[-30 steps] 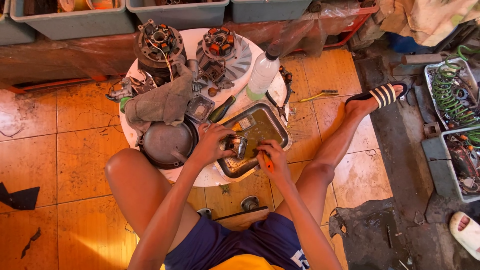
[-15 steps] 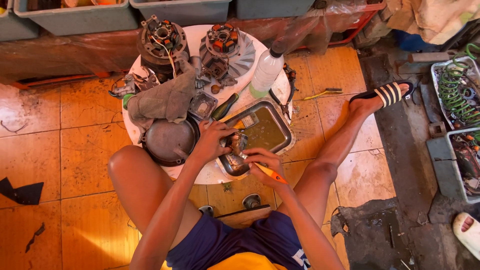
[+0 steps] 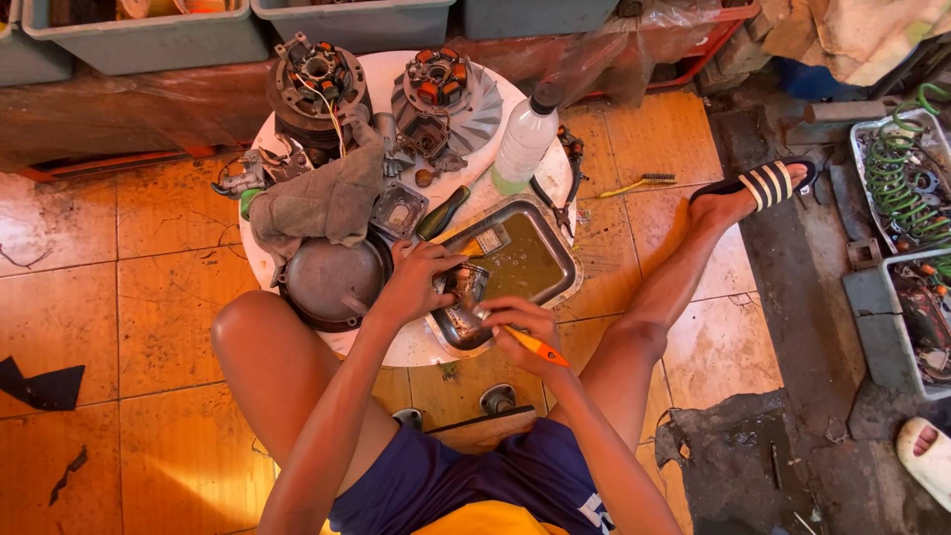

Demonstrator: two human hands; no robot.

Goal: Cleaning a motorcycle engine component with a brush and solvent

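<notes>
Seated person, low round white table [image 3: 416,347] between the knees.

1. Metal part [image 3: 464,289]: small, grey, roughly cylindrical, held over the near-left corner of the metal tray [image 3: 565,260]. Long axis runs about 12 to 6 o'clock, slightly tilted. It sits directly between the 2 hands.
2. Left hand [image 3: 414,282]: at 9 o'clock of the part, fingers curled around it, gripping it from the side and top.
3. Right hand [image 3: 520,332]: at 5 o'clock of the part, fingers closed on an orange-handled tool [image 3: 537,347]. Handle points away toward 4 o'clock; the working end goes toward the part, tip hidden by the fingers. Cannot tell whether it touches.
4. Both hands are equally close to the part; the left carries it, the right works at it.

Surroundings: tray holds brownish liquid. Round dark cover [image 3: 332,282] at 9 o'clock, touching the left wrist region. Grey rag [image 3: 322,198] at 11 o'clock. Plastic bottle [image 3: 523,144] at 1 o'clock, upright. 2 motor assemblies [image 3: 317,79] at 12 o'clock, well apart from the hands. Nothing stands between hands and part.
</notes>
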